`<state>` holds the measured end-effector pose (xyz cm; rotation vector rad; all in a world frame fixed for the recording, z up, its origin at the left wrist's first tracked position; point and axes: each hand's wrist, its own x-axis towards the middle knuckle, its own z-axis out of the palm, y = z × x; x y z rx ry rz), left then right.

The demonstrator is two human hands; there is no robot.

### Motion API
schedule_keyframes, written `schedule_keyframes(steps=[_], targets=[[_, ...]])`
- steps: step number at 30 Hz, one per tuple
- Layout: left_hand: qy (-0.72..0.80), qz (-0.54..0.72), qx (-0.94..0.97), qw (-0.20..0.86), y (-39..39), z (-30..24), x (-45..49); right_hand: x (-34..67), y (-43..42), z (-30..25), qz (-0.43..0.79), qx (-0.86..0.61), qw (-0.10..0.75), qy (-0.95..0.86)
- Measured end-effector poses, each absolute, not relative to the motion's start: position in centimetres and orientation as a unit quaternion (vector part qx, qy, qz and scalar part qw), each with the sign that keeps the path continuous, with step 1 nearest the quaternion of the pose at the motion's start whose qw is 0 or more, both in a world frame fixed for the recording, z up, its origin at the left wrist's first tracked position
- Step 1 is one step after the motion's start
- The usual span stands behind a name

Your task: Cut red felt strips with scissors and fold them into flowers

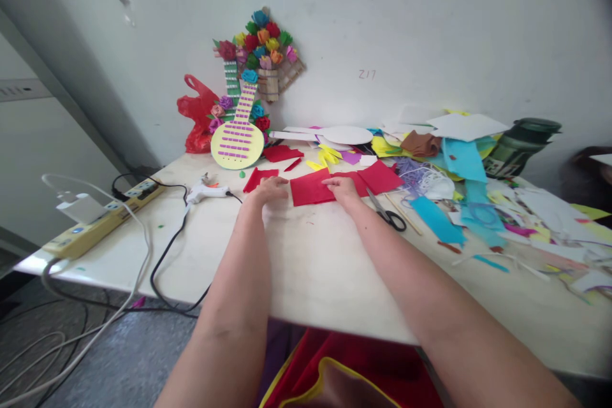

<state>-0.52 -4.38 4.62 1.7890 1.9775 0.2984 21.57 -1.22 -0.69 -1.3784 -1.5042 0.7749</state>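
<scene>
Both my arms reach out over a white table (306,268). My left hand (268,190) rests palm down beside the left edge of a red foam sheet (310,190), its fingers curled and touching the sheet's edge. My right hand (341,187) lies on the right part of the same sheet, fingers bent and pressing on it. More red pieces (381,176) lie to the right, and a smaller red scrap (258,178) lies behind my left hand. Black-handled scissors (388,213) lie just right of my right wrist.
A white glue gun (206,192) and a yellow power strip (102,220) with cables sit at the left. A paper guitar (238,140) and paper flowers (262,44) lean on the wall. Coloured paper and foam scraps (459,197) cover the right side, near a dark green jar (521,146).
</scene>
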Motion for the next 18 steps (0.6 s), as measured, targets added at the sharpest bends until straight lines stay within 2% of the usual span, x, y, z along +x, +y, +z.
schedule_keyframes(steps=[4,10,18], targets=[[0.706,0.155,0.658,0.211,-4.2,4.3,-0.4,21.6,-1.1,-0.8,0.313,-0.558,0.460,-0.616],[0.642,0.189,0.741,0.050,-3.7,3.1,0.8,21.5,-1.2,-0.7,0.312,-0.561,0.455,-0.616],[0.531,0.106,0.840,-0.009,-3.7,2.1,4.2,21.5,-0.9,-0.9,0.290,-0.563,0.443,-0.634]])
